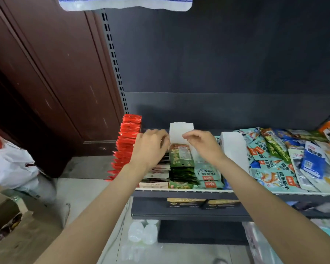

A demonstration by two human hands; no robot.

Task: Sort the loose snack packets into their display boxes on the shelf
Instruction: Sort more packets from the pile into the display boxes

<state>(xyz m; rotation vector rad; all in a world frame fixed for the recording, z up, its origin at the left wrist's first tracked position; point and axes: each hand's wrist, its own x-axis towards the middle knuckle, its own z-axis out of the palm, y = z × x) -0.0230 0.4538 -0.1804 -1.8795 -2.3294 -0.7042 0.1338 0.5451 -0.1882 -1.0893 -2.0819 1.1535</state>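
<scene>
A display box with an upright white flap [181, 130] stands on the shelf [259, 193], filled with a row of green snack packets [181, 159]. My left hand [151, 146] curls its fingers round the flap's left edge. At the flap's right edge, my right hand [201, 143] pinches with thumb and fingertips. Red packets [128, 141] stand in a row at the far left, pale packets [157, 173] lie under my left wrist, and teal packets [208, 175] sit right of the green ones. A loose pile of mixed packets [293, 161] covers the shelf's right part.
A second white box flap [233, 147] stands between the teal row and the loose pile. Dark cartons [202, 202] sit on the lower shelf, clear bottles [141, 232] on the floor. To the left are a plastic bag [8, 164], a cardboard box [6, 216] and a brown door [46, 73].
</scene>
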